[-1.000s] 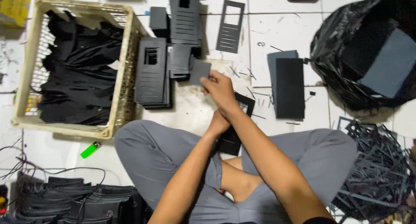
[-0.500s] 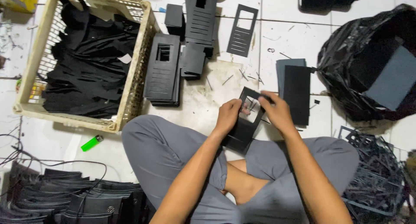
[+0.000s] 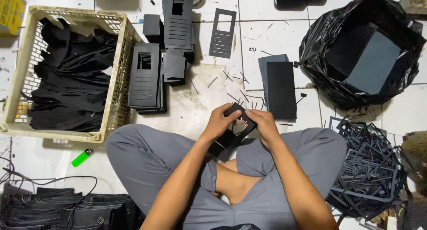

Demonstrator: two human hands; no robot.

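I sit cross-legged on a tiled floor and hold a black die-cut card sheet (image 3: 232,133) over my lap with both hands. My left hand (image 3: 219,122) grips its left edge, thumb on top. My right hand (image 3: 266,125) pinches its upper right corner near the rectangular window cutout. Ahead of my hands lie a stack of plain black sheets (image 3: 280,88) and a stack of cut sheets with slots (image 3: 145,79).
A cream plastic crate (image 3: 116,85) of black offcuts stands at left. A black bag (image 3: 356,48) with sheets sits at upper right. Tangled black frame scraps (image 3: 371,168) pile at right. A green lighter (image 3: 81,157) and cables (image 3: 26,181) lie at lower left.
My right hand came back from reaching forward over the floor and joined the left hand on the black sheet, which now sits held between both hands above my lap.
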